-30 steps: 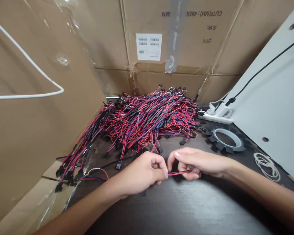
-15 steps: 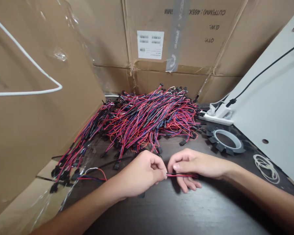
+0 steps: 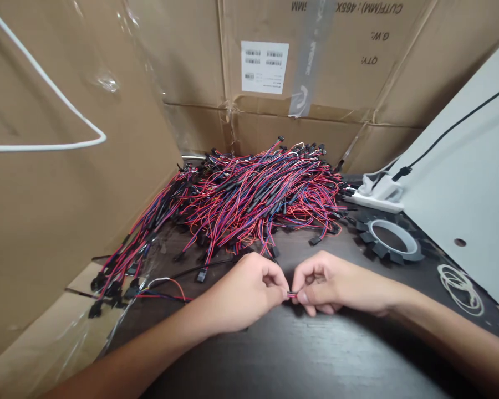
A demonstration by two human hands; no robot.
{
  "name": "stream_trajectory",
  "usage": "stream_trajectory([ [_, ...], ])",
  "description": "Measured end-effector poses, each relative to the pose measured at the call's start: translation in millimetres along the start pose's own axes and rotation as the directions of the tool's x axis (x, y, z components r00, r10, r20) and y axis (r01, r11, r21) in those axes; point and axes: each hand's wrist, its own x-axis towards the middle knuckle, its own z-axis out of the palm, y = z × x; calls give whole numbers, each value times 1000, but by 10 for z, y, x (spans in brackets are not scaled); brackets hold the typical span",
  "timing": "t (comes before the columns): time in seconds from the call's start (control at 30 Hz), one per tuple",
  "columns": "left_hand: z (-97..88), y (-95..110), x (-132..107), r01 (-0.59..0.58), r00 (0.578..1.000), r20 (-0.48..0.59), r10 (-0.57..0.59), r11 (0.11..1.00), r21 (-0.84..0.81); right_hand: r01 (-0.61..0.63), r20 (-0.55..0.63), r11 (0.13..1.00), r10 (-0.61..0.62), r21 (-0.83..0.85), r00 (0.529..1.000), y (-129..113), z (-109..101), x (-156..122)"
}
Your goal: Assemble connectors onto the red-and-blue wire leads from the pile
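My left hand (image 3: 253, 291) pinches a thin wire harness (image 3: 291, 295) with red and dark wires between thumb and fingers. Close beside it, my right hand (image 3: 326, 285) pinches the same wires, so only a short stretch shows between the two hands. Most of the harness is hidden by my fingers and forearm. White, orange and blue wires (image 3: 170, 285) with a black connector come out to the left of my left forearm; whether they belong to the held harness I cannot tell. Behind my hands lies a big heap of wire harnesses (image 3: 258, 194) with black connectors.
A bundle of harnesses (image 3: 120, 266) lies at left on cardboard (image 3: 58, 327). At right are a tape roll (image 3: 393, 241) with dark strips around its rim, a coil of pale cord (image 3: 461, 289) and a power strip (image 3: 378, 199). A cardboard box (image 3: 328, 61) stands behind.
My right hand has closed its fingers on the wires, which lay across its open fingers before. The hands are nearer each other, and the view has shifted slightly.
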Motion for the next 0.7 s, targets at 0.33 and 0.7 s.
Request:
stream_trajectory([
  [0.33, -8, -6, 6, -14, 1000, 13, 13, 998, 60, -31, -20, 999, 31, -30, 999, 24, -8, 14],
  [0.7, -12, -42, 30, -10, 999, -46, 11, 1000, 12, 93, -129, 974, -121, -209, 984, 8, 12, 15],
])
